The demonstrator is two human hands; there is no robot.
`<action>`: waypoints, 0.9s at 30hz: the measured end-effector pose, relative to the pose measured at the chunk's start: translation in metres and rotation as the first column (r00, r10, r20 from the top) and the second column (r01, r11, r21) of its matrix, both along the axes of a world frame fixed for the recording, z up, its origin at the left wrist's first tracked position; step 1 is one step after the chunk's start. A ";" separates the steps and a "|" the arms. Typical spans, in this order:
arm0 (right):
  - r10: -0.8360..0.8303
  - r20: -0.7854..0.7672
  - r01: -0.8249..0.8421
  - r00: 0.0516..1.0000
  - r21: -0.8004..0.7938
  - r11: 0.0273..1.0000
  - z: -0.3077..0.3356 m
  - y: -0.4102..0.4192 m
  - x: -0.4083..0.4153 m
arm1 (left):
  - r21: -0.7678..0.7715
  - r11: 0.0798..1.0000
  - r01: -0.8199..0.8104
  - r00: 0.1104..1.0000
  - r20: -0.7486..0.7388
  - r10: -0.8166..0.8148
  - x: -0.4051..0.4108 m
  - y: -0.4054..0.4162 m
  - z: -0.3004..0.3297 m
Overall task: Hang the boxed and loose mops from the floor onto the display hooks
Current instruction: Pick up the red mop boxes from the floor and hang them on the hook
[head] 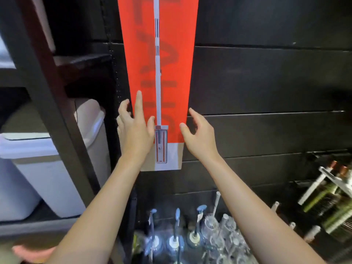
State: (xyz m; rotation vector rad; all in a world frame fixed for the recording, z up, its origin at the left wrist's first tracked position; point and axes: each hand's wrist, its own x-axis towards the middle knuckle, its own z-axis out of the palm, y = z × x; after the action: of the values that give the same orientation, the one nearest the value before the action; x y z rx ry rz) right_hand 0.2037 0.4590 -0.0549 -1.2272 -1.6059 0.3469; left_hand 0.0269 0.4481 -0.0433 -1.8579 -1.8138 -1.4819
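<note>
- The boxed mop [165,73], a long red carton with a mop printed down its front, hangs upright against the dark slatted wall [266,79]; its top runs out of view, so the hook that carries it cannot be seen.
- The left hand [136,128] lies on the carton's lower left edge with fingers spread, the forefinger straight up the red face and the others reaching round the side; it seems to steady the box so it hangs straight.
- The right hand [200,134] is open and relaxed at the carton's lower right edge, fingertips at or just off the card; I cannot tell whether they touch. It likely guards against a swing.
- Below stand spray bottles [175,239] and clear glassware [224,237].
- On the left, a dark shelf frame [47,92] holds pale lidded bins [34,164].
</note>
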 end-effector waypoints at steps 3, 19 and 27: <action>-0.079 0.214 0.098 0.974 -0.079 0.992 -0.038 -0.024 0.025 | -0.082 0.986 -0.147 0.963 -0.241 0.124 0.015 -0.017 -0.040; -0.216 0.641 0.572 0.736 -0.419 0.705 -0.220 -0.318 0.312 | -0.645 0.716 0.267 0.671 -0.409 -0.618 0.305 -0.204 -0.227; -0.524 0.642 0.826 0.560 -0.384 0.413 -0.248 -0.438 0.411 | -0.685 0.506 0.524 0.313 -0.398 -0.862 0.467 -0.266 -0.250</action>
State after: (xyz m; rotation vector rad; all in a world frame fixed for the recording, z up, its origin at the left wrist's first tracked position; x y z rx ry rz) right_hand 0.6145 0.0214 -0.3031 -2.5895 -1.1248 0.0664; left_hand 0.4940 0.1819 -0.2933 -3.1436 -0.9072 -0.1595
